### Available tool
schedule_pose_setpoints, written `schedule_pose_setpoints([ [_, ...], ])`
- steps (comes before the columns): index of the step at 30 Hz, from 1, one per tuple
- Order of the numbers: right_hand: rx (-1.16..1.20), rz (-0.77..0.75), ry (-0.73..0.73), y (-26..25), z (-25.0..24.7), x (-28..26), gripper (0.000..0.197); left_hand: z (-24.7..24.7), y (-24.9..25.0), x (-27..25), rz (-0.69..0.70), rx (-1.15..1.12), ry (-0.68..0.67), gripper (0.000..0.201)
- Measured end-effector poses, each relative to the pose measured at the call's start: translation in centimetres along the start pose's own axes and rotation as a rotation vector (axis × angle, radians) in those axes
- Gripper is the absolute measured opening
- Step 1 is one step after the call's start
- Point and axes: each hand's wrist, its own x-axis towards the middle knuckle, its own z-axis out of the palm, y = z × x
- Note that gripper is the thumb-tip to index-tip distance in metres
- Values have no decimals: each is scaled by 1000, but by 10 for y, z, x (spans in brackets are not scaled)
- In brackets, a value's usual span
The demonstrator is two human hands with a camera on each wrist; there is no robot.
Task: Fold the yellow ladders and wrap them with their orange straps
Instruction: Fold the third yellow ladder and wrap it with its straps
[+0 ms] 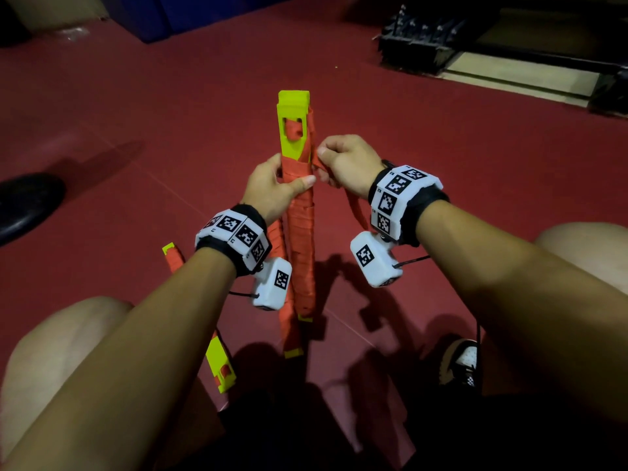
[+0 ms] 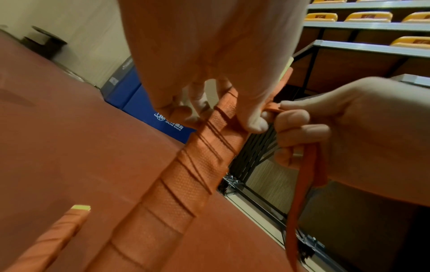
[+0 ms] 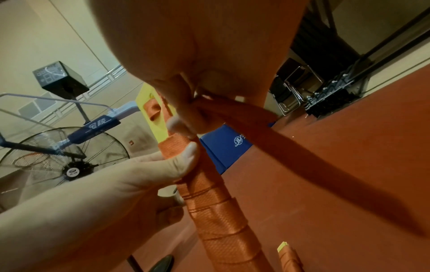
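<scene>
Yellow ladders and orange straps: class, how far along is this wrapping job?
Done: two wrapped bundles lie on the red floor. In hand: the left hand grips the upright ladder, strap-wound to its grip; the right hand pinches the loose strap tail. Left: winding the bare yellow top and securing the tail.

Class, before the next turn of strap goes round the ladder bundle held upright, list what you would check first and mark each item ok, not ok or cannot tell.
1. Left hand grips the folded yellow ladder over its wraps: ok.
2. Left thumb presses the latest turn down: ok.
3. Right hand pinches the orange strap close to the bundle: ok.
4. Loose strap tail hangs free of the wrist unit: cannot tell, it runs right beside it.
5. Earlier turns lie snug and overlapped: ok.
6. Yellow top end still bare, so wrapping is not finished: ok.
</scene>
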Motion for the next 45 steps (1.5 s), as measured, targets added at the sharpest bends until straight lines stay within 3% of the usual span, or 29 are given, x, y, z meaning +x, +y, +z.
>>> schedule_pose_setpoints([
  [3,82,-37,-98,-6,1,-7,27,-7,-20,6,-22,60,-17,36],
  [6,72,-100,-110,-9,0,-11,28,-7,-3,-1,-39,159,37,31],
  [12,88,-146,-119,-8,-3,-10,29,-2,2,-4,54,236,28,23],
  [18,46,-86,-91,0,-2,-10,30,-1,3,-1,29,11,-250,32],
  [21,66,-63,-102,-3,-4,-12,32,-2,6,-3,55,1,-307,29],
  [24,52,-82,-102,-6,-4,-12,25,0,4,-3,90,-29,-269,27],
  [26,46,-104,-87,-6,-3,-9,20,1,-1,-2,51,-56,-207,39],
  [28,20,-121,-67,-6,-4,-6,22,-1,-4,-1,28,-19,-141,54],
  [37,-116,-134,-60,-4,-2,-5,28,-7,-13,5,-29,109,23,66],
  [45,-184,-140,-49,-9,-1,-7,34,-1,-8,3,-44,155,-31,83],
])
